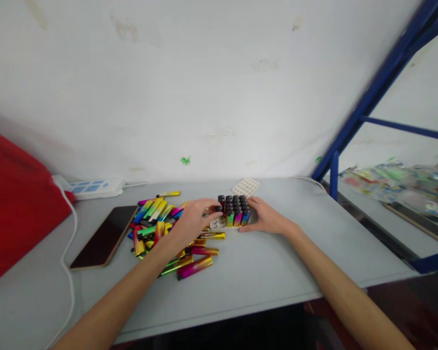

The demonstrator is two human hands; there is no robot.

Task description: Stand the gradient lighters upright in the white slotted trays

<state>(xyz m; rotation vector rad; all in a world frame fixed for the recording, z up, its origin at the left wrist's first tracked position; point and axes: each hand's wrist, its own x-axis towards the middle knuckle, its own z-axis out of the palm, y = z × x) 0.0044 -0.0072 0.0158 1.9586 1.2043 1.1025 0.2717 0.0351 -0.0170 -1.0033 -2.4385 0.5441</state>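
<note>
A white tray (217,223) on the grey table holds several upright rainbow-coloured lighters (236,210) with black tops. My left hand (191,221) is closed in a pinch on one lighter (219,210) at the tray's left side. My right hand (268,218) rests against the tray's right side, fingers laid along it. A loose pile of coloured lighters (160,228) lies on the table under and to the left of my left hand.
A second empty white tray (246,186) lies behind the filled one. A phone (104,236) lies at left, with a white power strip (95,188) and cable behind it. A red bag (18,204) stands far left. A blue frame (372,97) rises at right.
</note>
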